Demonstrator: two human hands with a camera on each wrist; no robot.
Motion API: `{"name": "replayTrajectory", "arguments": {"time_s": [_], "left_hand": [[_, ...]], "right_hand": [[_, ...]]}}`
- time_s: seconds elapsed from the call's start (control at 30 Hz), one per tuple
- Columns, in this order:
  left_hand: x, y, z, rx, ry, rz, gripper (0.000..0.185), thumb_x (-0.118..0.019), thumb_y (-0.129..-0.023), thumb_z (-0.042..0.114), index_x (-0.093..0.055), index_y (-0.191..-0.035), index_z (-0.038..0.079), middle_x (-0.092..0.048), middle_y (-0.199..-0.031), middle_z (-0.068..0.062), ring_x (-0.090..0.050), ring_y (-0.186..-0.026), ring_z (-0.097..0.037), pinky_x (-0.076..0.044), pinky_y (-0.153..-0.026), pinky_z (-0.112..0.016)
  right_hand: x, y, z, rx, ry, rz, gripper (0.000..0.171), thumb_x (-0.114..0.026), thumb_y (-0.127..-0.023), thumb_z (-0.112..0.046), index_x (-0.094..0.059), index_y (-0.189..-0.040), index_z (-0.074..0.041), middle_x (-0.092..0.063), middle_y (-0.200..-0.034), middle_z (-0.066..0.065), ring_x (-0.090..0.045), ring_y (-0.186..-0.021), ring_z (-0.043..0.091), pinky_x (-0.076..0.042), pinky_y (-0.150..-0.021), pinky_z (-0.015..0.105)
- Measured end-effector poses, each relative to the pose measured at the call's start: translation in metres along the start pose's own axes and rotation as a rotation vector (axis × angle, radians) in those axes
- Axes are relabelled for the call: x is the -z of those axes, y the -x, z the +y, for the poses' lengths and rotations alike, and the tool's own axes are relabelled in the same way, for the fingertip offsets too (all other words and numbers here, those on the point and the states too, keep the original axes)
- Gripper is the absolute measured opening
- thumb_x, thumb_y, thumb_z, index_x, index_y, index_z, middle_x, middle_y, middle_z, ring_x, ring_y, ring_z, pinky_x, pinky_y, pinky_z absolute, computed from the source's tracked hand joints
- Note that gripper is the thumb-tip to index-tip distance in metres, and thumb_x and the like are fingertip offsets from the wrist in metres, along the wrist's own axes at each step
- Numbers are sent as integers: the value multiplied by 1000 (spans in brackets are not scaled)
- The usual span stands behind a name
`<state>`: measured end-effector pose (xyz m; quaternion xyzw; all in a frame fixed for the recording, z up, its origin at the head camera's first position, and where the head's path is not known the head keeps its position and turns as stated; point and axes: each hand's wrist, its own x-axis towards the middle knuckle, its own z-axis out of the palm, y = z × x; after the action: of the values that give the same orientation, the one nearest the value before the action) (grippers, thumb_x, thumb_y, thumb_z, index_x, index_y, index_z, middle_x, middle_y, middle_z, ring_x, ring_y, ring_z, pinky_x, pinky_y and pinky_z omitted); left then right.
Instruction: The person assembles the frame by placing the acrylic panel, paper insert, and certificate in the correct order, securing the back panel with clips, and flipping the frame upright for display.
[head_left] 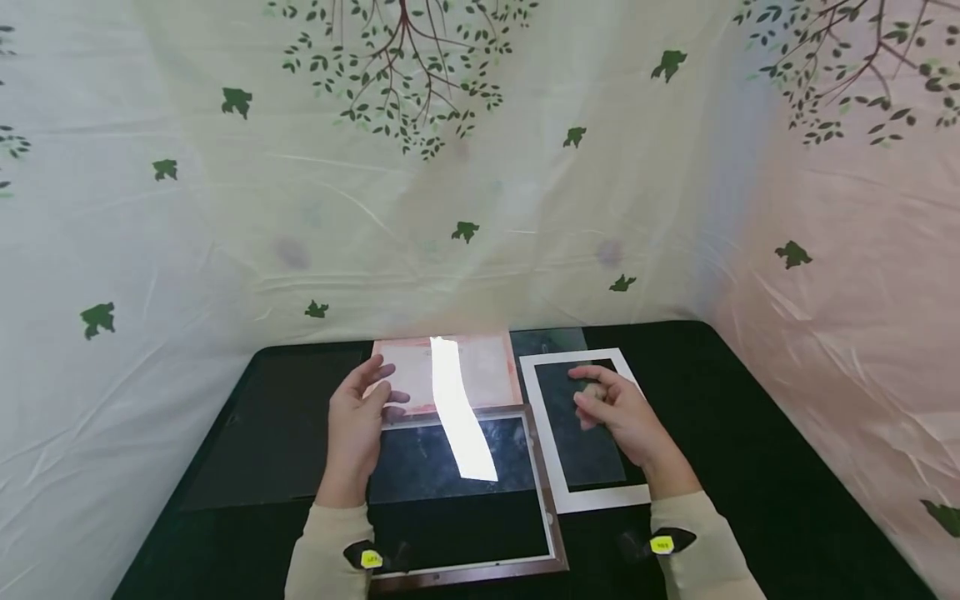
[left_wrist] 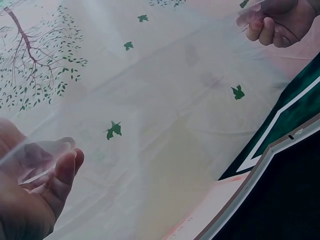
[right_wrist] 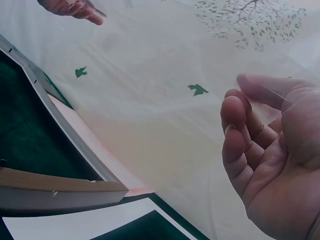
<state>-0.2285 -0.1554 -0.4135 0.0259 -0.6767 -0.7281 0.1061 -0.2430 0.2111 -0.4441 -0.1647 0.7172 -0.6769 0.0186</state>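
Observation:
A clear thin sheet (head_left: 465,417) spans the gap between my two hands, with a bright white reflection down its middle. My left hand (head_left: 356,433) pinches its left edge between thumb and fingers. At the opposite edge my right hand (head_left: 626,417) holds it the same way; in the right wrist view its edge line runs in by the thumb. Below and behind the sheet lies a brown picture frame (head_left: 480,573) with a pale inner lip. A pink-bordered paper (head_left: 405,354) shows beyond the frame, partly seen through the sheet.
Under my right hand lies a white rectangular mat (head_left: 600,502). A greyish sheet (head_left: 555,340) pokes out behind it. A dark flat panel (head_left: 277,442) lies on the left of the black table (head_left: 750,467). A leaf-printed curtain (head_left: 480,275) encloses the table's back and sides.

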Motion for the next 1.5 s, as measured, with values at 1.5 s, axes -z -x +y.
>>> {"name": "replayTrajectory", "arguments": {"time_s": [1.5], "left_hand": [[18,6,-5,-262,-942,-366,91,-65,-83,60,-26,-153,17,-15,-159,-15,-19,-142,-41,-31,-101,-66]], "right_hand": [[-6,-1,7,38,-366,-150,68,-52,-94,9,-20,-152,-9,-56,-128,18,-65,-67,12,-50,-54,17]]}}
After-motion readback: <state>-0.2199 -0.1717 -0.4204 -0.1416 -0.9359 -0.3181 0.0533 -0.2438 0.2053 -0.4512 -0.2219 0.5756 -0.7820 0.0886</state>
